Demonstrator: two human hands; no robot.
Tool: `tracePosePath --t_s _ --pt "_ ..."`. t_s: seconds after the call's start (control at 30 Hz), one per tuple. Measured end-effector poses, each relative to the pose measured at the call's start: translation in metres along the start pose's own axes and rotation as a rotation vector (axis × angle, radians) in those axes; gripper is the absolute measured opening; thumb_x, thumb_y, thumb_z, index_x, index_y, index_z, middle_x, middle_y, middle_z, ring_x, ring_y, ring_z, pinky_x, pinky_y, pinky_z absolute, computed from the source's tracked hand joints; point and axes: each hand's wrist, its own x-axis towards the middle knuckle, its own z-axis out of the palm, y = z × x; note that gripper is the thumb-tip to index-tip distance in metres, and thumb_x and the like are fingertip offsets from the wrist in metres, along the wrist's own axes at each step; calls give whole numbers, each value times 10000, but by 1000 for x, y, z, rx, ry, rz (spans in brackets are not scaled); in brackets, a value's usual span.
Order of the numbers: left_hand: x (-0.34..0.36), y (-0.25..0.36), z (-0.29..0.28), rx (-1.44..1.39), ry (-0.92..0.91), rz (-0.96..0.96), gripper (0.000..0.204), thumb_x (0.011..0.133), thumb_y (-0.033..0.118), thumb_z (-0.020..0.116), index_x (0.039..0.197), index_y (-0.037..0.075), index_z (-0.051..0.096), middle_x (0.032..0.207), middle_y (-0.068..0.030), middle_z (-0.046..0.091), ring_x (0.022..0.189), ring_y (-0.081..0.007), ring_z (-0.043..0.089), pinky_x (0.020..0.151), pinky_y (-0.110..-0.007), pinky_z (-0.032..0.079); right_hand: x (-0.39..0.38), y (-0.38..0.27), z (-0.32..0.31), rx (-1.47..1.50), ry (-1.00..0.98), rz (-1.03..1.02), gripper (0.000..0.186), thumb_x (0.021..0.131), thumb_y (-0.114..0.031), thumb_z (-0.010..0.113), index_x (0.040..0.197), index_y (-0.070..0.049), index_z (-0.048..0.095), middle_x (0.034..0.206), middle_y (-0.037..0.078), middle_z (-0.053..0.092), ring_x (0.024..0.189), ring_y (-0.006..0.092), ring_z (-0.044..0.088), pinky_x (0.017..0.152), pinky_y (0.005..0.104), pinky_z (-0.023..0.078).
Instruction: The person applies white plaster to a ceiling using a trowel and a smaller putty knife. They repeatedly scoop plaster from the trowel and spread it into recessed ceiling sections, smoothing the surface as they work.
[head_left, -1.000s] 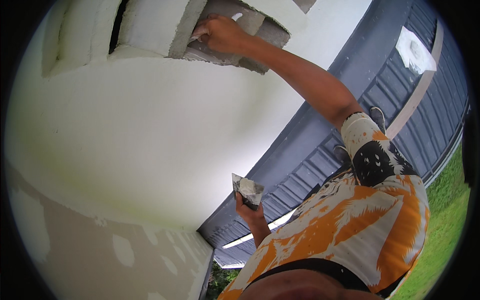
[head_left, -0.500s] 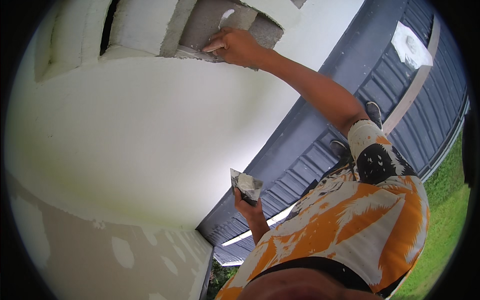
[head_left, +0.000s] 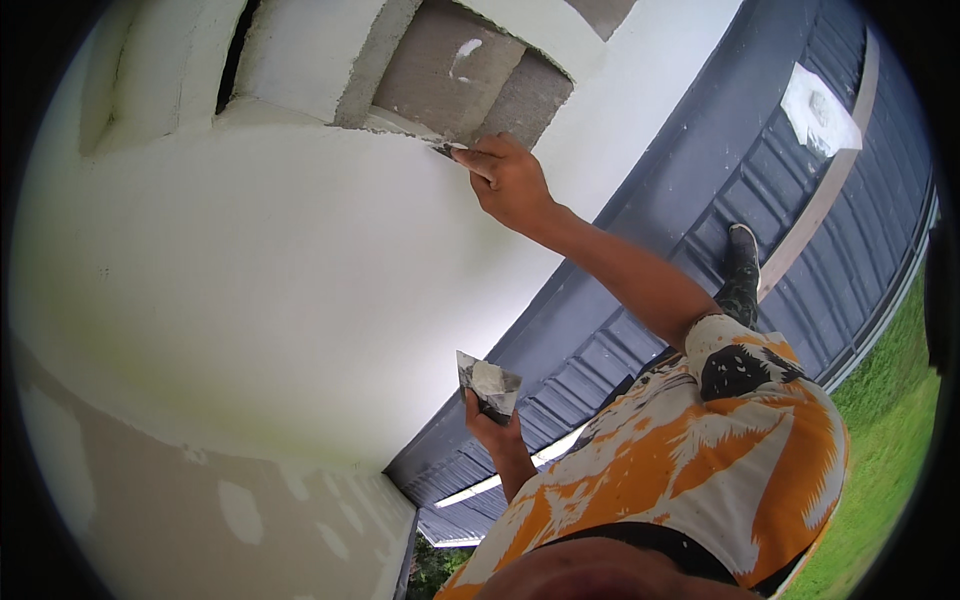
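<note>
My right hand (head_left: 513,182) is closed on a small putty knife (head_left: 444,149) at the lower edge of a square recess (head_left: 425,75) in the white wall (head_left: 280,260). The recess has a bare grey-brown back, a rough rim and a white smear. Low in the middle of the view, my left hand (head_left: 492,432) grips a metal plate (head_left: 480,376) with pale paste on it, held out from my body near the wall.
I stand on dark corrugated roofing (head_left: 640,290) along the wall, a plank (head_left: 820,200) and a white crumpled sheet (head_left: 815,110) to my right. Grass (head_left: 880,420) lies beyond the roof edge. A beige patched surface (head_left: 170,500) is at lower left.
My right hand has come out of the recess, down and slightly rightward to below its lower edge. More of my right leg shows. The left hand and plate stay nearly in place.
</note>
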Motion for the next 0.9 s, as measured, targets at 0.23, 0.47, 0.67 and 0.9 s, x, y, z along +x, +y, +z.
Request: tracePosePath --t_s 0.23,0.47,0.67,0.9 --pt "4 -5 -12 -31 -18 -18 365 975 290 503 1263 75 563 1195 -62 637 1042 -222 648 827 -358 550 77 16 -7 -47 -129 -48 258 813 8 624 1021 -90 740 858 60 681 852 266 590 741 370 512" --pt "8 -13 -20 -9 81 -49 368 984 296 479 1272 80 556 1180 -59 634 1032 -217 643 824 -352 543 58 37 -21 -14 -339 -83 279 812 12 618 1042 -91 739 917 83 686 934 275 598 837 364 513" --pt "14 -14 -26 -51 45 -33 387 983 273 469 1292 47 531 1220 -91 619 1111 -258 616 925 -408 517 66 36 -21 13 -169 -17 288 816 -2 609 1050 -110 737 953 69 695 953 276 600 857 362 506" --pt "16 -17 -35 -67 -25 -38 370 983 261 464 1272 42 537 1210 -94 622 1096 -258 624 909 -403 528 128 21 10 -46 -246 -225 282 836 -40 594 1072 -114 729 1023 66 677 968 280 603 847 376 503"
